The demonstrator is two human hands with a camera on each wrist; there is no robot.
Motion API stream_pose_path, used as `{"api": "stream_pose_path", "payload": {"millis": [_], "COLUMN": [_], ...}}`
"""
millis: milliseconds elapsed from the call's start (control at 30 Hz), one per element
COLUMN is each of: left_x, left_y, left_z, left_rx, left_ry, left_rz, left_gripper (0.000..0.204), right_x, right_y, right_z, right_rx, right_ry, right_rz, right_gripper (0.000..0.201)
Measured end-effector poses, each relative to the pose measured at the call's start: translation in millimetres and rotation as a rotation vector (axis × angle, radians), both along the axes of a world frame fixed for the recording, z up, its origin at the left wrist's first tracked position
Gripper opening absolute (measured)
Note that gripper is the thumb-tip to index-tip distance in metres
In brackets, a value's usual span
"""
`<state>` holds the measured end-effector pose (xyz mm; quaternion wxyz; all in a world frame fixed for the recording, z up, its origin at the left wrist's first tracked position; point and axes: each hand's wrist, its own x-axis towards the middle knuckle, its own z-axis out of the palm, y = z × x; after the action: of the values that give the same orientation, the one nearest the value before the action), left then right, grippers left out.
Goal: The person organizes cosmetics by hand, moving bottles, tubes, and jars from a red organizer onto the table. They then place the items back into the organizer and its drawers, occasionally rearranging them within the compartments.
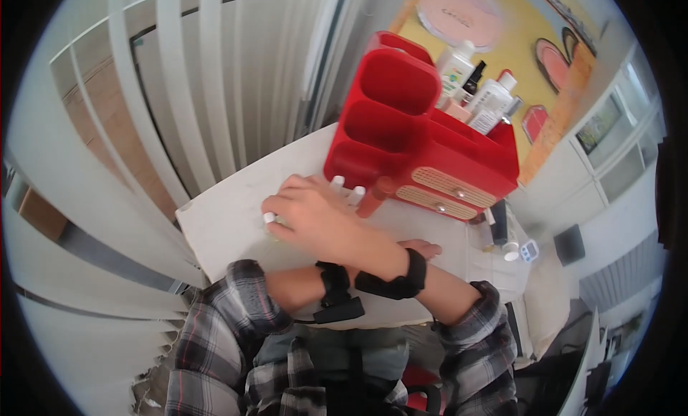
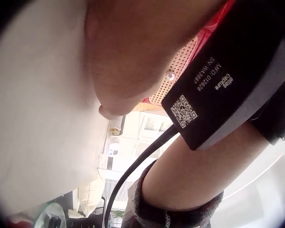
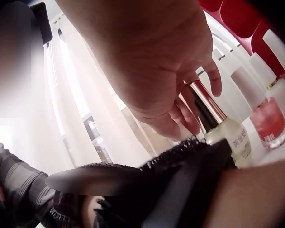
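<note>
Although the arms cross over the white tabletop (image 1: 222, 222), the right hand (image 1: 308, 212) reaches left of the red organizer (image 1: 423, 136), its grip curled round a pale nail polish bottle (image 3: 228, 135) with a shiny cap; from the head view only a white tip shows past the knuckles. Just in front of the organizer stand 2 white-capped bottles (image 1: 356, 194), partly hidden by the hand, and a red one (image 1: 374, 196). Further right, the left hand (image 1: 423, 249) is mostly covered by the right forearm; its fingers seem to lie flat, holding nothing.
</note>
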<state>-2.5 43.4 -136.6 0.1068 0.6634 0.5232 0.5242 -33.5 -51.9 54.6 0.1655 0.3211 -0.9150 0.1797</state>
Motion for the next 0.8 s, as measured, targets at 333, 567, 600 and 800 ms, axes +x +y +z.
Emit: {"api": "stream_pose_path", "payload": {"millis": [333,567,600,800], "left_x": [-9,4,4,4], "left_y": [-44,-58,-60,-60], "left_z": [59,105,107,110], "left_rx": [-0.192,-0.161,-0.157,-0.210], "left_ry": [-0.114,0.101,0.062,0.051], "left_rz": [-0.171,-0.018,-0.020,-0.019], "left_gripper": [0.036,0.039,0.043,0.044], "right_x": [28,19,14,-5], "right_y": [16,156,181,223], "right_z": [50,117,112,101], "right_rx": [-0.297,-0.380,-0.386,-0.312], "right_ry": [-0.063,0.475,0.480,0.400], "right_rz": [-0.096,-0.755,-0.845,-0.908], "right_gripper": [0.025,0.022,0.026,0.041]}}
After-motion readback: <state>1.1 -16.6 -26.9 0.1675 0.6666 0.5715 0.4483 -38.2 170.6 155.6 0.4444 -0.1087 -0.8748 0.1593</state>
